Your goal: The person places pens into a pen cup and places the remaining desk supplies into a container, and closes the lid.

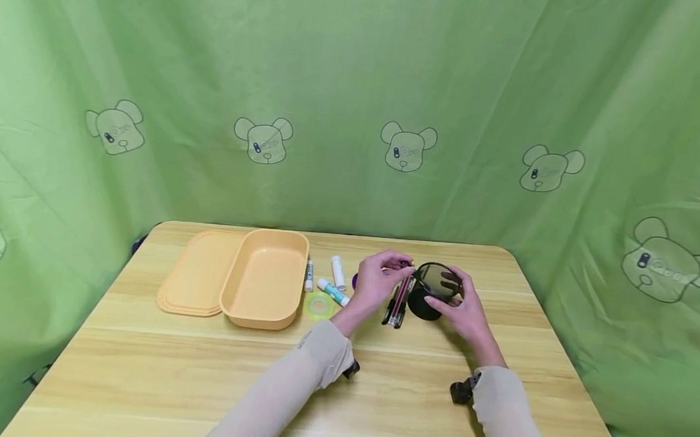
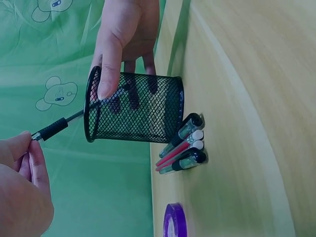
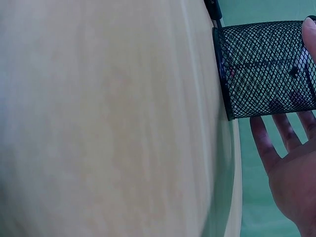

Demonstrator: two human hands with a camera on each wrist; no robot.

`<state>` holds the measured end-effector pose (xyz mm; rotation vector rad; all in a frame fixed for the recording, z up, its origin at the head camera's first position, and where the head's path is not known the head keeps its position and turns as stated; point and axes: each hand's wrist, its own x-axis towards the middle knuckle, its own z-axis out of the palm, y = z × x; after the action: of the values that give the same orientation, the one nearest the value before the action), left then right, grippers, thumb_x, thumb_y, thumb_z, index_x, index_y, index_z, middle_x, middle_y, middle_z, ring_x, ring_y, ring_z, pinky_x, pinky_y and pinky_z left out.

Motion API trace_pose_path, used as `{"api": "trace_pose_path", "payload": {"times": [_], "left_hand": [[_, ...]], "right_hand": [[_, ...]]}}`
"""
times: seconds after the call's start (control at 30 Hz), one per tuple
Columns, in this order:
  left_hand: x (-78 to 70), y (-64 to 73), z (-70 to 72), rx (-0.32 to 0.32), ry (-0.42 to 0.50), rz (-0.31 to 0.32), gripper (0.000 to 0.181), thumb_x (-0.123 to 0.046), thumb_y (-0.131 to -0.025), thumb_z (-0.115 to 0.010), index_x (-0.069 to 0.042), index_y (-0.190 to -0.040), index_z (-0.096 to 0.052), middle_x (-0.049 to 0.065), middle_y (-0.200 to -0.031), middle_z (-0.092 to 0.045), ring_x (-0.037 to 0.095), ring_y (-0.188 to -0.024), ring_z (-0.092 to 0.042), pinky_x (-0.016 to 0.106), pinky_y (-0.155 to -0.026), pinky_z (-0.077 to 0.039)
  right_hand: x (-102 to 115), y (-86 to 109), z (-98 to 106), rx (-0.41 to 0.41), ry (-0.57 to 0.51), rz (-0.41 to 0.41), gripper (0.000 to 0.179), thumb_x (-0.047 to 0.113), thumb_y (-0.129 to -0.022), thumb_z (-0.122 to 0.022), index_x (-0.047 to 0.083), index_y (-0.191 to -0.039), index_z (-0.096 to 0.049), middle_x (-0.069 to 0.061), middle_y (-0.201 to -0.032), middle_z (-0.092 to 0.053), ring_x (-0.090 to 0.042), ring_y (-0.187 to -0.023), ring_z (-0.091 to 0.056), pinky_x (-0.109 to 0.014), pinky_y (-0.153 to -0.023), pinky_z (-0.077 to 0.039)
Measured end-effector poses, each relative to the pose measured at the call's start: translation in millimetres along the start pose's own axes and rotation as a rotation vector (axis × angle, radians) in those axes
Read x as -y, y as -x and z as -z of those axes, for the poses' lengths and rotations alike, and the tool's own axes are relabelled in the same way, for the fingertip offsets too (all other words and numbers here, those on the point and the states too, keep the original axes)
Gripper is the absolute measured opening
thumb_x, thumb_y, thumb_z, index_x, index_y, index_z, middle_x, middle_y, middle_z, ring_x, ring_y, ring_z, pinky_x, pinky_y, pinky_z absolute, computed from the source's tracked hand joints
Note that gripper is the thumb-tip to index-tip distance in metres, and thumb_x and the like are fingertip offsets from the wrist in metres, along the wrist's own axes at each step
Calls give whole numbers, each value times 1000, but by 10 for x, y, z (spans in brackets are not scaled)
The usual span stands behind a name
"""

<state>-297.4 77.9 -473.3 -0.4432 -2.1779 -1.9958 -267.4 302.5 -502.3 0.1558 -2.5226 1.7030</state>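
My left hand point(image 1: 376, 277) pinches a black-gripped pen point(image 2: 53, 129) between thumb and fingers, and the pen's thin end reaches into the mouth of a black mesh pen cup point(image 1: 425, 306). Around the cup's far side my right hand point(image 1: 466, 310) curls, thumb near the rim, fingers seen through the mesh point(image 3: 271, 69). The cup stands on the table, its rim ring at the top. Right beside its base lie two black-ended pens point(image 2: 190, 159) and two red sticks with white ends point(image 2: 183, 147), side by side.
Left of the pens are a purple tape roll point(image 2: 181, 224), three glue sticks point(image 1: 333, 291) and a yellow-green tape roll point(image 1: 320, 296). Farther left an orange plastic box point(image 1: 231, 301) stands against its flat lid point(image 1: 195, 276). A green curtain point(image 1: 333, 198) surrounds the wooden table point(image 1: 199, 382).
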Motion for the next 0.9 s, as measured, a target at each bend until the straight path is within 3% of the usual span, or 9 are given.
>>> {"api": "trace_pose_path", "payload": {"times": [0.37,0.9], "left_hand": [[35,51,-88,38,-37,-2,19,-15,-90,-81,-12,-109,-78,4,-100,-77,4,-88,-69,16,-81,-60],[114,38,-164,72,-38,20,23,-14,-89,-82,-14,-112,-78,1,-99,-77,3,-89,-68,15,-83,-60]], "right_hand": [[-335,-82,-48,-29,15,25,95,16,-88,-85,14,-163,-25,-24,-161,-37,-44,-147,-37,-64,-122,-32],[-345,-112,-32,-26,22,60,95,15,-88,-84,13,-162,-25,-21,-160,-40,-41,-143,-43,-61,-119,-38]]}}
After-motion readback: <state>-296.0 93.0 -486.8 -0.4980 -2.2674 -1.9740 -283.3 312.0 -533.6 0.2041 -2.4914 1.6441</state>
